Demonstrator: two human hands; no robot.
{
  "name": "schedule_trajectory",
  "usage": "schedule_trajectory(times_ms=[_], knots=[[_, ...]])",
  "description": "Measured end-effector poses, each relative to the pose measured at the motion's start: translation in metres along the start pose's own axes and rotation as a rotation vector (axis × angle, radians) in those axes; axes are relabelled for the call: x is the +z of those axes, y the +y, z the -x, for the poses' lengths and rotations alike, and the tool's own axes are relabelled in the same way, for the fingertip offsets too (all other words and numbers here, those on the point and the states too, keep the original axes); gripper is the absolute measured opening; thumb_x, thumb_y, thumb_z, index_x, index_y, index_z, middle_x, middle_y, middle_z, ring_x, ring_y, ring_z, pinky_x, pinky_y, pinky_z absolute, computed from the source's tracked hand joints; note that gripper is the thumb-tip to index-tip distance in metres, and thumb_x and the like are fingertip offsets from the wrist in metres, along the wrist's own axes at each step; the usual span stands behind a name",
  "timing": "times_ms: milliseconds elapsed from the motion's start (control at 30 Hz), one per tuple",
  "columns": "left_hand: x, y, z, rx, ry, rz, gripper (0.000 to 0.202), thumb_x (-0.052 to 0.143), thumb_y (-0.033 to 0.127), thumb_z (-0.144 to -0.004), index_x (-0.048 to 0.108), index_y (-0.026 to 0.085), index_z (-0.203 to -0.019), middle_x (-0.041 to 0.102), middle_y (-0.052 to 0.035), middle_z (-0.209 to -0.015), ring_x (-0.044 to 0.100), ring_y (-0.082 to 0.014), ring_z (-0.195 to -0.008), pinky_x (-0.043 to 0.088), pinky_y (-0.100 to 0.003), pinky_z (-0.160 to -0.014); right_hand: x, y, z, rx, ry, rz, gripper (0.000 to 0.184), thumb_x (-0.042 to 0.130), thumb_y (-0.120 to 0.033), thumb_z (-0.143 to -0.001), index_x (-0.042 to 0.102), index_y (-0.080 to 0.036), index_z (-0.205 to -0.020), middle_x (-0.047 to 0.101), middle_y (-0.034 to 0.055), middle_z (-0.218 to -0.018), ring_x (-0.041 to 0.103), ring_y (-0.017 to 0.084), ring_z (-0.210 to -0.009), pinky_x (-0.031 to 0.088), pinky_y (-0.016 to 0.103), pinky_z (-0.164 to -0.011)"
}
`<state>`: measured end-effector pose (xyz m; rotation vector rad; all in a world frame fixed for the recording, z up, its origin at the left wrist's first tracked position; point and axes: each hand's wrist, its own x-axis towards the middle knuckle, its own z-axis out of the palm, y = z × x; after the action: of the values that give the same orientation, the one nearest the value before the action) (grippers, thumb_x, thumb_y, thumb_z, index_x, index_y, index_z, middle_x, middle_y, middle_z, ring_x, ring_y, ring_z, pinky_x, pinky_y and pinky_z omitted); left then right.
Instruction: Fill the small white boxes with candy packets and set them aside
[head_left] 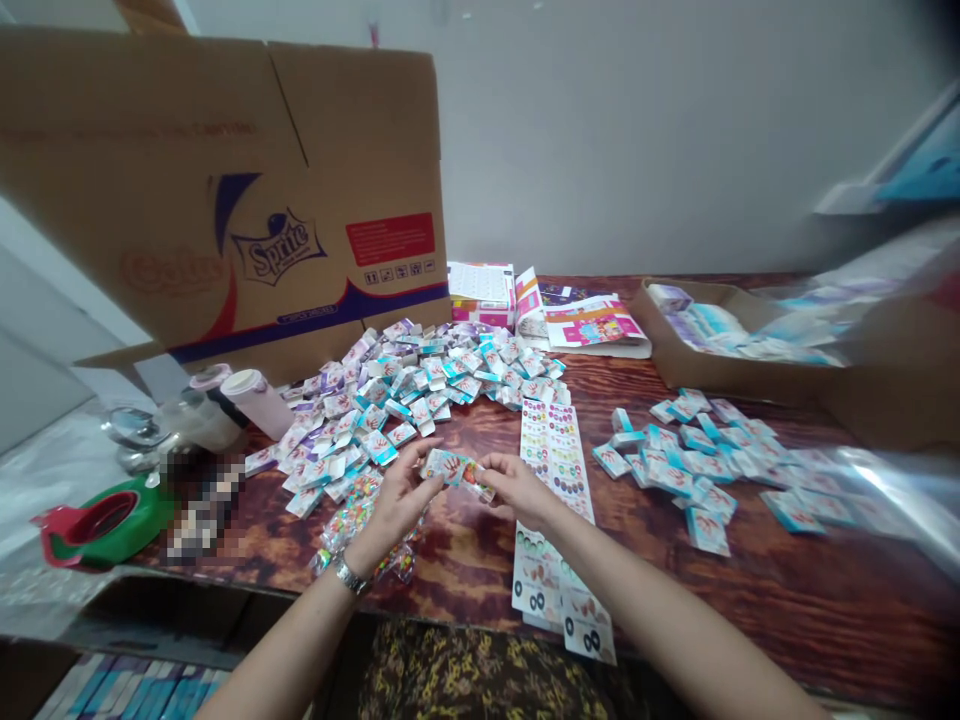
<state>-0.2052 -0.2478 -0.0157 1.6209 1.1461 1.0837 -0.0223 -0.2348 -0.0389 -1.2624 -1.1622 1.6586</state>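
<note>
My left hand (397, 502), with a metal watch at the wrist, grips a small white and blue printed box (445, 467) between thumb and fingers. At the box's right end, my right hand (519, 488) pinches a small clear packet of colourful pieces (474, 474). Packet and box touch; whether the packet is partly inside cannot be made out. Below my left hand lie more clear packets of colourful pieces (360, 500). A large heap of similar small boxes (382, 400) spreads behind my hands. Printed sticker sheets (555, 470) lie just right of them.
A big Sprite cardboard box (337, 150) stands back left. More small boxes (690, 460) lie at right, before an open carton (735, 375) holding others. Green tape (127, 525) and a white cylinder (259, 400) sit left. Folded printed card (596, 325) lies behind.
</note>
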Motion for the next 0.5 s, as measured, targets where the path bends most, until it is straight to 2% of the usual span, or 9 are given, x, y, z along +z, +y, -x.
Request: schedule_trajectory(times_ms=[100,167,233,300,367,500], knots=[[0.003,0.006,0.003,0.171,-0.01,-0.25,0.039,0.053,0.025,-0.083,0.05,0.023,-0.122,0.055,-0.008,-0.116,0.054,-0.0197,-0.096,0.047,-0.035,-0.085,0.0,-0.001,-0.001,-0.117,0.014,0.122,0.027,0.065,-0.04,-0.069,0.053,-0.016,-0.067,0.049,-0.0054,-0.054,0.042,0.007,-0.046,0.031,0.019,-0.044],[0.005,0.005,0.002,0.206,0.0,-0.276,0.042,0.053,0.026,-0.084,0.048,0.023,-0.126,0.053,-0.0093,-0.12,0.052,-0.0216,-0.103,0.044,-0.038,-0.091,-0.002,-0.002,0.001,-0.187,0.001,0.184,0.027,0.064,-0.041,-0.072,0.055,-0.016,-0.068,0.05,-0.0046,-0.055,0.042,0.007,-0.048,0.031,0.019,-0.045],[0.006,0.001,0.0,0.096,-0.032,-0.14,0.046,0.054,0.03,-0.084,0.044,0.022,-0.128,0.054,-0.0099,-0.118,0.055,-0.0215,-0.1,0.046,-0.039,-0.088,-0.006,-0.005,0.003,-0.205,-0.046,0.164,0.028,0.065,-0.042,-0.072,0.057,-0.015,-0.07,0.052,-0.0037,-0.059,0.044,0.008,-0.051,0.032,0.019,-0.046],[0.006,-0.005,-0.002,-0.087,-0.124,0.091,0.049,0.056,0.035,-0.083,0.042,0.02,-0.128,0.057,-0.0094,-0.113,0.06,-0.0194,-0.09,0.051,-0.036,-0.08,-0.009,-0.006,0.005,-0.18,-0.099,0.088,0.03,0.067,-0.043,-0.07,0.058,-0.015,-0.073,0.053,-0.0032,-0.063,0.045,0.007,-0.052,0.033,0.019,-0.047],[0.006,-0.01,-0.002,-0.214,-0.208,0.268,0.049,0.059,0.038,-0.081,0.045,0.018,-0.123,0.06,-0.0086,-0.107,0.062,-0.0174,-0.083,0.053,-0.033,-0.074,-0.012,-0.004,0.006,-0.144,-0.11,0.025,0.032,0.068,-0.044,-0.068,0.057,-0.015,-0.073,0.054,-0.0036,-0.062,0.045,0.007,-0.05,0.032,0.018,-0.045],[0.006,-0.019,0.001,-0.249,-0.273,0.309,0.049,0.065,0.038,-0.077,0.048,0.015,-0.116,0.063,-0.0066,-0.096,0.063,-0.016,-0.078,0.053,-0.031,-0.074,-0.012,0.006,0.005,-0.083,-0.04,0.009,0.035,0.072,-0.042,-0.064,0.049,-0.018,-0.077,0.048,-0.0086,-0.053,0.039,0.005,-0.04,0.026,0.017,-0.039]])
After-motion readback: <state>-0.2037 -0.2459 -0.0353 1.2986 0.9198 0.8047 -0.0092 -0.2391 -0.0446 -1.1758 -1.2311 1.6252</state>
